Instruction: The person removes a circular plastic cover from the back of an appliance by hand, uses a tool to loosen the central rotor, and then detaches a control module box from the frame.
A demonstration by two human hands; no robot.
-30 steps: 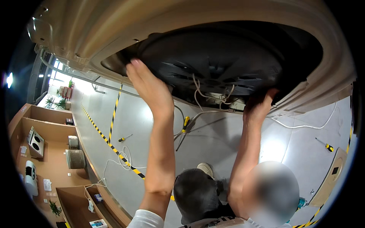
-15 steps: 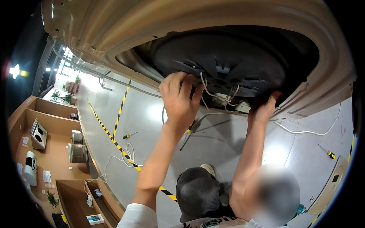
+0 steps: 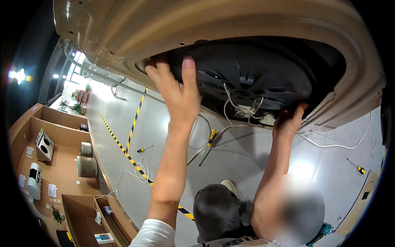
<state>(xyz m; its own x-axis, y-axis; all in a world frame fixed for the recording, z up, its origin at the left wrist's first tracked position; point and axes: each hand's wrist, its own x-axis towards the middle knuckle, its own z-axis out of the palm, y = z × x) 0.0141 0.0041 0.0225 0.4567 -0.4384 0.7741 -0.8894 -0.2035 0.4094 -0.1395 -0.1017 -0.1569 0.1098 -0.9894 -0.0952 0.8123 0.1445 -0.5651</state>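
Above me leans a large tan metal casing (image 3: 230, 20) with a wide opening. Inside it sits a black round ribbed cover (image 3: 251, 61). My left hand (image 3: 177, 94) is at the opening's left end, fingers spread and reaching in beside the cover, its thumb raised and apart. At the lower right, my right hand (image 3: 288, 123) has its fingers curled round the cover's lower edge, partly hidden in shadow, with the thumb up. White wires (image 3: 228, 96) hang in front of the cover, running to a pale part (image 3: 245, 111) at the lower rim.
Yellow-and-black screwdrivers (image 3: 361, 170) lie on the grey floor (image 3: 234, 160), one under the casing. A white cable (image 3: 142, 171) coils near striped floor tape. At left stands a brown compartmented display (image 3: 61, 177). A teal power tool (image 3: 325, 229) is at lower right; my knee (image 3: 216, 210) is below.
My left hand has moved left and up from the cover's lower front to the opening's left end, its thumb now spread away. The right hand stays at the lower edge.
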